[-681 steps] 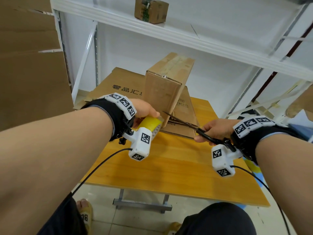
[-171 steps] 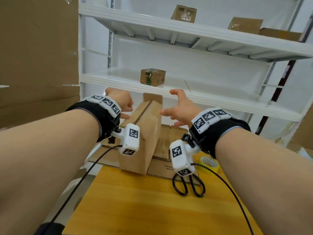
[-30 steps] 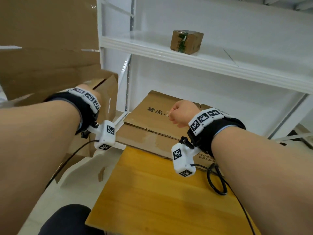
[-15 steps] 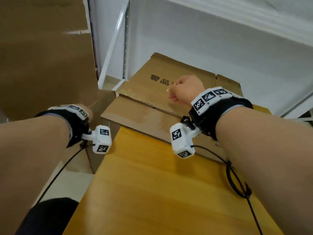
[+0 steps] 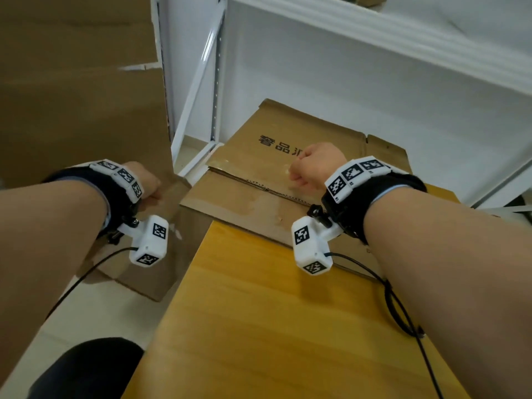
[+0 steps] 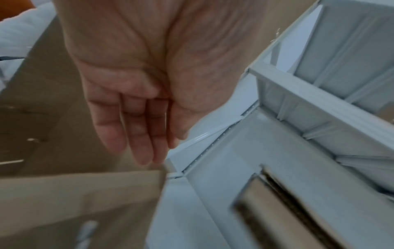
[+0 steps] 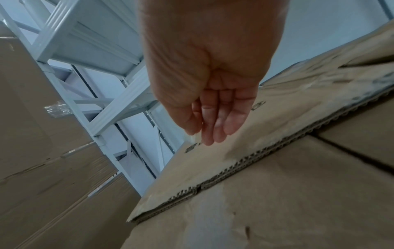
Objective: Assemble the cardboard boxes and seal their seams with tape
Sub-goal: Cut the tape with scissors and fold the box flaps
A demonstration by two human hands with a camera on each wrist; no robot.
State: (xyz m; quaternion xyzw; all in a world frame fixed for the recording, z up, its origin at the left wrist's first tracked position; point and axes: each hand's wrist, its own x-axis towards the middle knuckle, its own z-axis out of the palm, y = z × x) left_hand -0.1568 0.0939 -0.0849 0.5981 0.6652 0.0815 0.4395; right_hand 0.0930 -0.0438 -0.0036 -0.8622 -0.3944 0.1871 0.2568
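Observation:
An assembled brown cardboard box point(image 5: 169, 223) sits low beside the table's left edge. My left hand point(image 5: 148, 184) hangs just over it. In the left wrist view the left hand point(image 6: 149, 151) has relaxed, nearly straight fingers and holds nothing. Its fingertips are at the upper edge of the box point(image 6: 74, 202); I cannot tell whether they touch. My right hand point(image 5: 300, 172) hovers over the flattened cardboard sheets point(image 5: 267, 151) at the table's far end. The right hand point(image 7: 211, 131) is empty, with loose fingers close above the printed sheet point(image 7: 277, 185). No tape or scissors in view.
The wooden table point(image 5: 273, 326) fills the near middle. A white metal shelf frame point(image 5: 198, 90) stands behind it and to the left. Large cardboard panels point(image 5: 72, 96) lean at the left. A black cable point(image 5: 403, 312) trails from my right wrist.
My left hand has gone down beside the table with the box, and its fingers now hang loose over it. The right hand stays over the flat sheets. The view has tilted down.

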